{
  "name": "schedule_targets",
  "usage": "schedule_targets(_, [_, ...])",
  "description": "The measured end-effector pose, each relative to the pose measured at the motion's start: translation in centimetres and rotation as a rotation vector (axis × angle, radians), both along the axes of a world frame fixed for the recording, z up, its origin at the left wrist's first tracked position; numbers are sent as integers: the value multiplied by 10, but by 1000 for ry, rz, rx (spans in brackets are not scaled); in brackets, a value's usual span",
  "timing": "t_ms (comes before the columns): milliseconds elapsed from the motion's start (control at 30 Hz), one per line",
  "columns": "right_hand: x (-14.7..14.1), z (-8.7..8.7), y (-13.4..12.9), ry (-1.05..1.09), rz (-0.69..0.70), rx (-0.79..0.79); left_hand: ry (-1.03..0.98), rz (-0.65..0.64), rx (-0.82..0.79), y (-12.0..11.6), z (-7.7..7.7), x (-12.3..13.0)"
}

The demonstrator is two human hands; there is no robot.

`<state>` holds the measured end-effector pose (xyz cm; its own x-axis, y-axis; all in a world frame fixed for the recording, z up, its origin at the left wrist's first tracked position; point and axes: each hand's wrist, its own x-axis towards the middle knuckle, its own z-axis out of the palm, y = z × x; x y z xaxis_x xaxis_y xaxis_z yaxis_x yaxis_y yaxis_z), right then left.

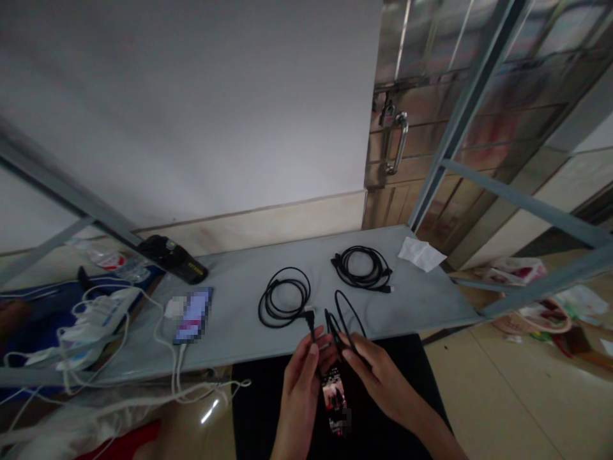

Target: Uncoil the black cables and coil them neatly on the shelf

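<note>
Black cable [330,324] looped between two hands

Pinched just below its plug [310,317] by the left hand [303,370], thumb against fingers; gathered in loose loops by the right hand [378,377], likewise in a narrow grip. Raised at the near edge of the grey table [230,300], with a lit screen [334,391] below.

Could spring out of shape from too light a pinch, dropping loops past the edge. Could also snag on the left coil [264,306], given a plug so near its strands in view; touching or apart, hard to say. Might kink if twisted against its own curl.

Looks thin and smooth, bending in rounded, uneven arcs, far less tidy than the right coil [368,281] near the crumpled paper [421,253].
</note>
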<state>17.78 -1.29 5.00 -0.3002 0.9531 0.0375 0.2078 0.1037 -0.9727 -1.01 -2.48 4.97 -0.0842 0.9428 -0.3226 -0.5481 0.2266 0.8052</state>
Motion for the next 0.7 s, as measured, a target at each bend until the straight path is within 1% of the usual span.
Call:
schedule_targets(100, [2, 0, 5, 12, -57, 26, -40, 5, -5, 2, -4, -4])
schedule_targets(233, [19, -8, 10, 15, -200, -34, -63, 41, -38, 5, -8, -18])
schedule_targets(333, [46, -15, 16, 24, -372, -74, -61, 109, -26, 9, -13, -40])
schedule_targets(400, [68, -21, 21, 30, -486, -60, -57, 144, -13, 13, -16, -56])
schedule_targets(467, [89, -25, 26, 48, -572, -35, -53, 158, -5, 16, -18, -72])
schedule_targets(600, [124, -30, 29, 133, -700, -17, -47, 192, 15, 22, -16, -93])
schedule_targets(700, [142, -26, 24, 153, -754, 8, -30, 194, 33, 25, -12, -103])
